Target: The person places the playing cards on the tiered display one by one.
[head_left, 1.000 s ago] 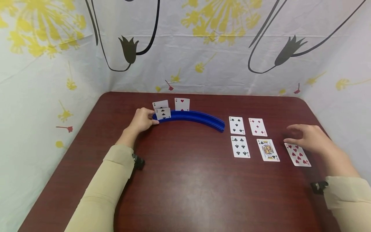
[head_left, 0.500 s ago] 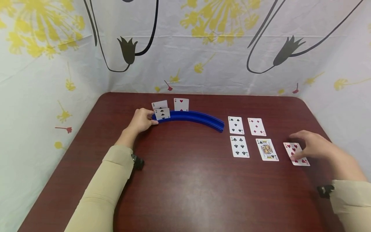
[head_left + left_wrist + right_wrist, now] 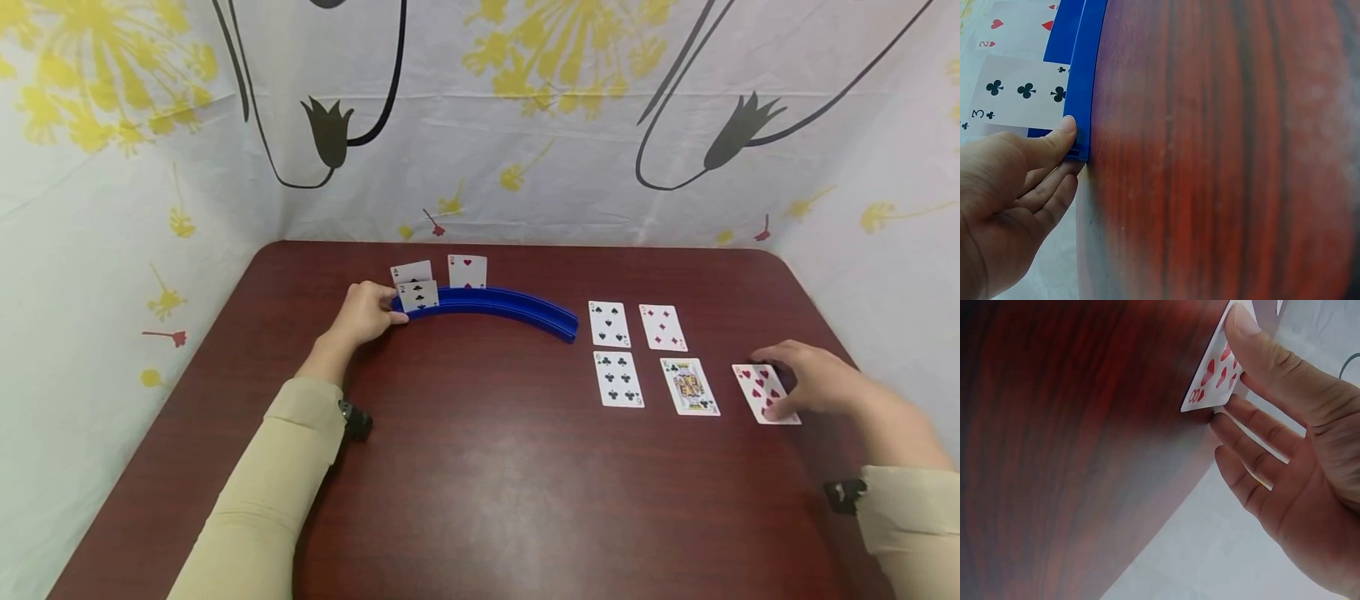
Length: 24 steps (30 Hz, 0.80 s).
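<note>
My left hand grips the left end of a curved blue card holder. In the left wrist view, the thumb lies on its front edge with fingers curled behind and under. Three cards stand in the holder: an ace partly hidden behind a three of clubs, and a two of hearts. At the right, my right hand pinches an eight of hearts. Its thumb presses on the face, and its fingertips are at the card's far edge in the right wrist view.
Face up on the dark red table lie a five of spades, a five of diamonds, a six of clubs and a king of clubs. A patterned white cloth hangs behind and at both sides.
My right hand has come down from above the eight of hearts to its right side, thumb on its face. The card has shifted slightly away. My left hand keeps its grip.
</note>
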{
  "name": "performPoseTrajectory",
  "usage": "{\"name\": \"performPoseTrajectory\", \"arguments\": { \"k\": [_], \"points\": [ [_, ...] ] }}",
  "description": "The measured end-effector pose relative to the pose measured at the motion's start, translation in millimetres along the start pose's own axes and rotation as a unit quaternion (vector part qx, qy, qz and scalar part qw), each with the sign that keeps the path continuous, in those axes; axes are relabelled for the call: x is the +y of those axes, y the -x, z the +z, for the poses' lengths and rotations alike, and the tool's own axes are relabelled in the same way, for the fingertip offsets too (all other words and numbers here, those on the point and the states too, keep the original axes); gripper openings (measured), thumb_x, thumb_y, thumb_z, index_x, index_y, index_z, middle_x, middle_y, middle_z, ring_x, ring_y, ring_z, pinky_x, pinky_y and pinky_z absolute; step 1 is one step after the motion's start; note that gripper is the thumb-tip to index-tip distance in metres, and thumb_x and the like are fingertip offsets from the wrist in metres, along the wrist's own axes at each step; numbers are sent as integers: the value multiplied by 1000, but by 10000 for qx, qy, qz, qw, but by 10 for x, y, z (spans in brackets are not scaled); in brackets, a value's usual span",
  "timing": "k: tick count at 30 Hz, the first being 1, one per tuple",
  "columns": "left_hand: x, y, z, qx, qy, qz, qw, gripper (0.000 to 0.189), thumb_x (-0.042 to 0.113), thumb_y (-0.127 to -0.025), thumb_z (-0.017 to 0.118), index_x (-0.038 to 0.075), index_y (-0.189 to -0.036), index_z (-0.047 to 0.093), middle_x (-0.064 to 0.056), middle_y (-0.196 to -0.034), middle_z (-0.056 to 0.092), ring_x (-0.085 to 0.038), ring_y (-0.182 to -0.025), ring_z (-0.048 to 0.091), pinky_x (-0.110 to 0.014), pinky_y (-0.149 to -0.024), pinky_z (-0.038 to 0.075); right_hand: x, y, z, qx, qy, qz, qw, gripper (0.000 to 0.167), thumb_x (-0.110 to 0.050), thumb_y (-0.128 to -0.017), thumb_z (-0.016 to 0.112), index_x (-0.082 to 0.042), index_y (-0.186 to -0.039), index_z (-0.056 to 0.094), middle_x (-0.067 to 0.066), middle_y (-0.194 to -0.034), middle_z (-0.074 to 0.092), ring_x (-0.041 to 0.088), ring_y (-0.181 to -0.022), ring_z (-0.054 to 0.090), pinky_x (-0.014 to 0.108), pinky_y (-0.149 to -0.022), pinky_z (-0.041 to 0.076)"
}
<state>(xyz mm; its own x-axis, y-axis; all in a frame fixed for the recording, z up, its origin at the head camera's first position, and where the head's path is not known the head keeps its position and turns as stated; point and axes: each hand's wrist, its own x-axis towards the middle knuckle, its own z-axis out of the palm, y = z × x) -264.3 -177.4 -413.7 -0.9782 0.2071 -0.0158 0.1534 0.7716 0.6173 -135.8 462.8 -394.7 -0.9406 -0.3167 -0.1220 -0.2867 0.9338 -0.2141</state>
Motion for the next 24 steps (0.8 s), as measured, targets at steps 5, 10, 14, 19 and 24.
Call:
{"name": "performPoseTrajectory", "arguments": {
  "k": [5, 10, 14, 19, 24],
  "points": [
    [3, 1, -6, 38, 17, 34, 10000, 53, 15, -89, 81, -5, -134, 62, -25, -127, 66, -35, -116, 65, -48, -99, 51, -19, -16, -43, -32, 50, 58, 10000, 85, -26, -47, 100, 12, -114, 65, 28, -105, 62, 45, -96, 61, 56, -81, 48],
    [3, -1, -13, 51, 29, 46, 10000, 54, 14, -89, 81, -6, -135, 62, -25, -126, 66, -35, -115, 66, -48, -99, 51, -10, -33, -45, 93, 145, 128, 9998, 86, -31, -47, 101, 14, -112, 65, 21, -95, 59, 31, -83, 57, 45, -73, 48],
    [-1, -2, -10, 44, 61, 51, 10000, 54, 13, -89, 81, -6, -135, 62, -26, -125, 66, -35, -114, 66, -47, -98, 52, 3, -38, -25, 332, 150, 123, 9993, 82, -31, -48, 101, 14, -107, 68, 15, -89, 59, 24, -77, 52, 39, -67, 44],
    [-5, -1, 0, 50, 87, 14, 9999, 54, 13, -88, 81, -6, -135, 62, -25, -125, 67, -35, -114, 66, -47, -98, 52, 8, -50, 20, 938, 199, -123, 9953, 65, -20, -52, 99, 11, -101, 70, 13, -88, 61, 22, -75, 53, 38, -65, 44],
    [-13, -1, 5, 63, 46, 13, 10000, 53, 14, -88, 81, -6, -134, 62, -25, -123, 67, -34, -114, 66, -47, -98, 52, -12, -86, 13, 1726, 359, -364, 9837, 41, -4, -64, 91, 7, -98, 70, -1, -69, 56, 9, -62, 44, 35, -56, 39]
  ]
}}
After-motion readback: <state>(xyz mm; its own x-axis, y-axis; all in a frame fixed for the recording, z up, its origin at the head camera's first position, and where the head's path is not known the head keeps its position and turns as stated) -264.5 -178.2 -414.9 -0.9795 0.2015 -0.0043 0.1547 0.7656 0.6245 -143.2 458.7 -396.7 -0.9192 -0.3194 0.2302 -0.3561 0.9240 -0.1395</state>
